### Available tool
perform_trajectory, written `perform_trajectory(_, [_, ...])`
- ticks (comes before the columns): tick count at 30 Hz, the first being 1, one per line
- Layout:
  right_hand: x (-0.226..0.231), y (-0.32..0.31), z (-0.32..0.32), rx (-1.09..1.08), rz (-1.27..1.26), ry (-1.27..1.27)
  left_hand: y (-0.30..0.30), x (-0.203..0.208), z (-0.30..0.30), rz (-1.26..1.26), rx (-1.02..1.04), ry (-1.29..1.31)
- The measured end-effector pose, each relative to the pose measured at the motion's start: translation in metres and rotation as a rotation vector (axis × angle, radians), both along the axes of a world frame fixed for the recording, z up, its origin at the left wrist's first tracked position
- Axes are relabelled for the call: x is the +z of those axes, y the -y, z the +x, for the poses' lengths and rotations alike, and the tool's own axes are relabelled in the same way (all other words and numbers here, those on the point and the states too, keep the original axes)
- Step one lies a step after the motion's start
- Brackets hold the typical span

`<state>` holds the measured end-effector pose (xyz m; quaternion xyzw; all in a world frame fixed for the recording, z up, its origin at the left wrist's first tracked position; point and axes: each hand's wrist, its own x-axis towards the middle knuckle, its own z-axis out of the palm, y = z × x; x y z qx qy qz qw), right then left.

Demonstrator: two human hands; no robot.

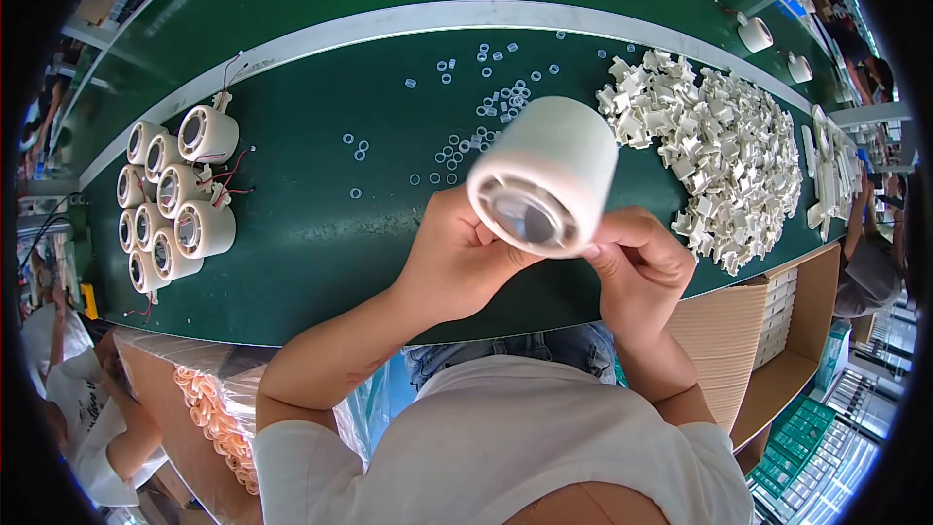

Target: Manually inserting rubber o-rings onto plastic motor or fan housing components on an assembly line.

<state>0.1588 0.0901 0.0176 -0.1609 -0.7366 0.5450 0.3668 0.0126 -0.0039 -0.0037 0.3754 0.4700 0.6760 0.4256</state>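
Note:
Above the near middle of the bench I hold a white cylindrical plastic housing (573,151), tilted so its ringed open end, with a dark, shiny round core, faces down and toward me. My left hand (452,258) is closed on it from the lower left, its fingers partly hidden behind it. At the lower right rim, my right hand (641,262) is closed, thumb and forefinger pinching the edge. Whether those fingers also hold a small part is hidden. Small clear rings (510,100) lie scattered just behind the housing.
Several similar housings (178,190) with red and black wires stand grouped on the green bench (311,262) at left. A heap of white plastic pieces (734,151) covers the right side. Cardboard boxes (787,384) stand front right; a box of orange rings (209,418) is front left. Other people work nearby.

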Motion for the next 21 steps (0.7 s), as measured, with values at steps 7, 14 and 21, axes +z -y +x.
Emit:
perform_trajectory(7, [0.0, -0.007, -0.007, 0.146, -0.76, 0.017, -0.006, 0.016, -0.009, 0.058, -0.073, -0.241])
perform_trajectory(14, [0.049, -0.028, -0.024, 0.277, 0.727, 0.511, 0.025, 0.051, -0.048, -0.357, -0.399, -0.596])
perform_trajectory(21, [0.012, -0.196, -0.11, -0.225, 0.621, 0.525, 0.097, 0.044, -0.095, -0.814, 0.862, -1.34])
